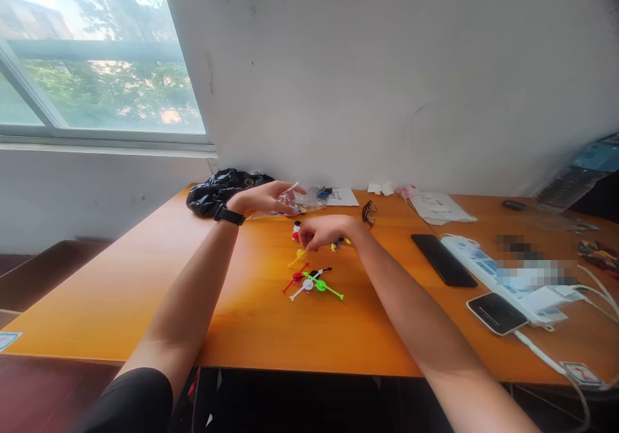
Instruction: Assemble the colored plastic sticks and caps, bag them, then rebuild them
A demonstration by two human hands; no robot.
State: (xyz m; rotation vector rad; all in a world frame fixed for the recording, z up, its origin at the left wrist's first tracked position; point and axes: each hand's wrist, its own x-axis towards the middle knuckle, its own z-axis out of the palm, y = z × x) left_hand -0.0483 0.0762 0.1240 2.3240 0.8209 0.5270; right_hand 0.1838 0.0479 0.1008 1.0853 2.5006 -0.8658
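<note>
My right hand (325, 230) is closed in a pinch, its fingertips on a yellow plastic arrow-shaped piece (300, 254) just above the table. Closer to me lies a cluster of similar arrow pieces with round centres: red (296, 278), white (308, 283), bright green (321, 285) and a partly covered black one (316, 274). A small red, white and black object (296, 229) stands beside my right fingers. Behind it my left hand (268, 196), with a black wristband, reaches over a clear plastic bag (309, 204). Its fingers are stretched apart and touch the film.
A black plastic bag (207, 194) sits at the back left. Glasses (369, 213) and white paper (438, 207) lie farther back. On the right are a black phone (442, 260), a white power strip (476, 259) with cables and a black-topped device (497, 313).
</note>
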